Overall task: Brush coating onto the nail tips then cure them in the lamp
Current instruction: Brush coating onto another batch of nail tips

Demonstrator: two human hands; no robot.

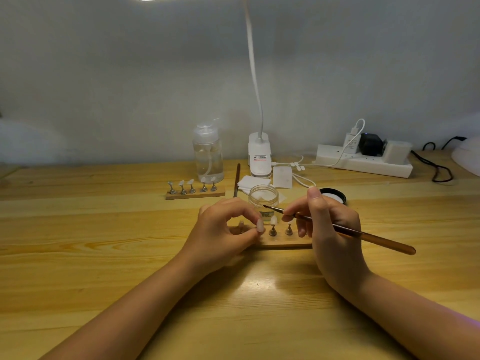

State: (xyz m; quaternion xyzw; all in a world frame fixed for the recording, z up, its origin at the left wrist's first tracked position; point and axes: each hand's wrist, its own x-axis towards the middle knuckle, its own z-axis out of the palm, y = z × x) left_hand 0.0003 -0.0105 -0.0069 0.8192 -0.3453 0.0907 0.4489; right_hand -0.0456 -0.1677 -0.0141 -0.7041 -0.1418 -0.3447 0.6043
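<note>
Sitting at the wooden table, the person has both hands over a small wooden stand that lies between them. The left hand is curled, and its thumb and forefinger pinch one nail tip at the left part of this stand. The right hand grips a thin brown brush; the bristle end points to the left and is in front of a small open glass jar, while the handle goes out to the right, past the hand. On the stand, just beside the pinched tip, another nail tip sits upright on a metal holder, and one more holder stands to the right of it.

Just behind the right hand lies a black lid. Farther back there is a second stand with five nail tips in a row, and a clear pump bottle touches almost its back edge. To the right of the bottle I see a white clip lamp, some white wipes, and a white power strip near the wall. A pale rounded object shows at the right edge; I cannot tell what it is.
</note>
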